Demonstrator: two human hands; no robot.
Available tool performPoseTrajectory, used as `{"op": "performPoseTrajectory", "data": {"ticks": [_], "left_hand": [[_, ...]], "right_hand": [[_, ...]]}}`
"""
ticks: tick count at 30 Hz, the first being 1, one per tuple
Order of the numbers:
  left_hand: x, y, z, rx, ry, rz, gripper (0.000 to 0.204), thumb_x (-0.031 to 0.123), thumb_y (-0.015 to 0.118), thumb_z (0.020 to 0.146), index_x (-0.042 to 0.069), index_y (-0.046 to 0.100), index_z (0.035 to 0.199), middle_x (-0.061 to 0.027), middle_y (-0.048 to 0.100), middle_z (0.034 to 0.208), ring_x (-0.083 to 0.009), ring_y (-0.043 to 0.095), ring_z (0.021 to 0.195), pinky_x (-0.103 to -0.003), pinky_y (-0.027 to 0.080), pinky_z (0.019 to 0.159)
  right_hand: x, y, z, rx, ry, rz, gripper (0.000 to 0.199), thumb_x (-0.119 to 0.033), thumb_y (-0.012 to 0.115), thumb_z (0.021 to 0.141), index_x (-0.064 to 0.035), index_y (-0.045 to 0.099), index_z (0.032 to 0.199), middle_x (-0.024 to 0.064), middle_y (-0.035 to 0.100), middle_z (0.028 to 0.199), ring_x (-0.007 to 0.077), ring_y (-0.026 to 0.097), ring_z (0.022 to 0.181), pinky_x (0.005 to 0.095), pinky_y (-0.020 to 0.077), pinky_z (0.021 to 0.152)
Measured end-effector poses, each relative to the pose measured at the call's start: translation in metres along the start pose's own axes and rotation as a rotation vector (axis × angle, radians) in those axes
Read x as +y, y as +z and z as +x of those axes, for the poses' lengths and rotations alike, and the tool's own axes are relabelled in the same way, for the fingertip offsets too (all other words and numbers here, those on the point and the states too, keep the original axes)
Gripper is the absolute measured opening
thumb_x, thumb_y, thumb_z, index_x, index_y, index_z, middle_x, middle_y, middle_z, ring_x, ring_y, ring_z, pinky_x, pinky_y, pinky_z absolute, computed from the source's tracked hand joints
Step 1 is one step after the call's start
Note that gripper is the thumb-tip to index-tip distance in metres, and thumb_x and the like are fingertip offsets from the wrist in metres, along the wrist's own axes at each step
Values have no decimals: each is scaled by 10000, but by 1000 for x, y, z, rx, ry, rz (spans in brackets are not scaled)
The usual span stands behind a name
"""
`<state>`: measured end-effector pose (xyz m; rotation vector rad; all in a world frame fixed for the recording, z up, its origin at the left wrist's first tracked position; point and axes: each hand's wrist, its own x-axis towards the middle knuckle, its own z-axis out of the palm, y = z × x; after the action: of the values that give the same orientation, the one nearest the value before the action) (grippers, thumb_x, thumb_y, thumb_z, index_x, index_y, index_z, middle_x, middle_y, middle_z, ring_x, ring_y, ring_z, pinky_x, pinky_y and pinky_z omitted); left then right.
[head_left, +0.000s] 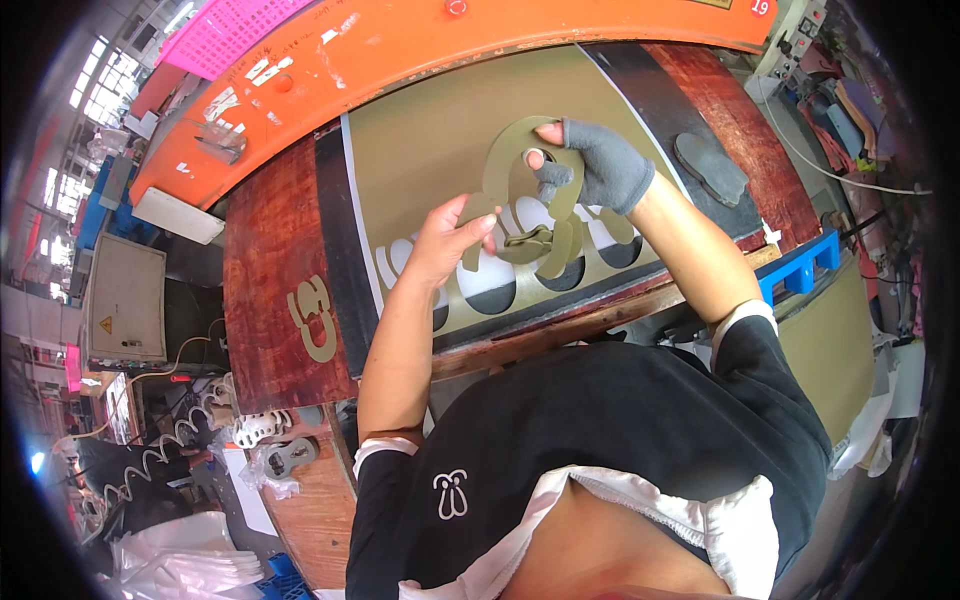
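OK, head cam on my feed: I've got the R hand in a grey fingerless glove, thumb & fingertip pinching an olive shoe-upper cutout, up above the punched olive sheet. More olive cut pieces just below it. My L hand is bare, fingers part-curled by the cutout's lower L side; can't tell if they're gripping.

Sheet lies over a black mat, holes along its near edge. Spare olive cutout flat on the red tabletop, well L of both hands. Dk grey sole-shaped piece on the R. Orange machine beam spans the far side, pink basket nr its L end.
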<state>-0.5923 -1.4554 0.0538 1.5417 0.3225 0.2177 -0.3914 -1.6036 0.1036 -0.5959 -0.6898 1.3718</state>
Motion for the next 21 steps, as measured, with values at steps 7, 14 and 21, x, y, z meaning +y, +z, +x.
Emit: {"op": "performPoseTrajectory", "data": {"ticks": [7,14,21], "left_hand": [[-27,-7,8,469,356,406,318,167,645,870,15,550,1133,-44,607,929,-163,585,833,-299,486,744],[-91,-1,-49,374,-300,-600,317,266,535,945,83,501,1202,-79,576,1157,-241,629,920,-329,532,702],[-138,37,-66,436,-335,-670,325,356,494,952,137,502,1193,6,614,1137,-158,583,1022,-370,442,804]], "right_hand": [[6,0,13,-60,-242,-616,230,-220,535,919,-60,555,1082,48,603,802,101,532,602,294,516,596],[131,-29,3,-426,-672,-1735,241,-144,628,725,-115,566,956,150,604,798,340,587,733,455,455,596],[193,-59,-15,-335,-705,-1784,223,-169,562,763,-109,592,975,61,583,771,262,569,735,403,424,785]]}}
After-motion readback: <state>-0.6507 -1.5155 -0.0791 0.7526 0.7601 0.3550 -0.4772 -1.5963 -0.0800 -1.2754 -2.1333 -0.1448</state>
